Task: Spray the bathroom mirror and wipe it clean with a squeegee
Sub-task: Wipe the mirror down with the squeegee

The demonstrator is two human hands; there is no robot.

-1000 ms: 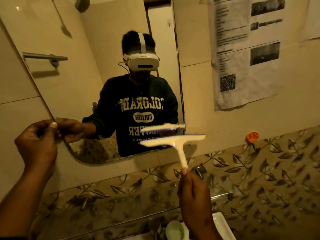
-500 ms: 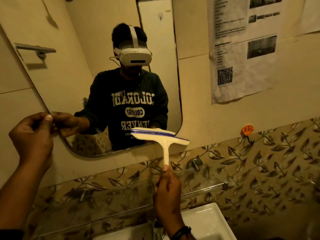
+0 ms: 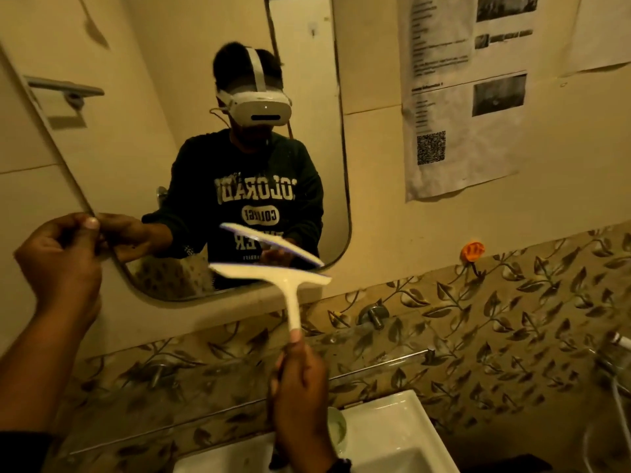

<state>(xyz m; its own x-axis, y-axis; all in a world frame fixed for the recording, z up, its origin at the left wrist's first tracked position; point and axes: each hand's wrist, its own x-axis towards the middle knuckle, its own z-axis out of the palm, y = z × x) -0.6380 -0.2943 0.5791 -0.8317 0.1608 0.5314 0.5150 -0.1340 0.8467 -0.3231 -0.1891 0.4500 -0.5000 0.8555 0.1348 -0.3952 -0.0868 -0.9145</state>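
The wall mirror (image 3: 143,124) with rounded lower corners fills the upper left and reflects a person in a dark sweatshirt and a white headset. My right hand (image 3: 302,394) grips the handle of a white squeegee (image 3: 273,273). Its blade sits close to the mirror's lower right part, just above the bottom edge, and its reflection shows right above it. My left hand (image 3: 59,261) pinches the mirror's lower left edge with thumb and fingers. No spray bottle is in view.
A glass shelf (image 3: 211,380) on metal brackets runs under the mirror. Below it are a white basin (image 3: 392,435) and a small round cup (image 3: 336,428). Paper sheets (image 3: 464,97) hang on the right wall. An orange hook (image 3: 473,251) and leaf-pattern tiles (image 3: 512,319) lie right.
The squeegee blade has shifted left and then slightly up toward the mirror's lower right corner. My left hand stays pinched on the mirror's edge. The view has tilted a little.
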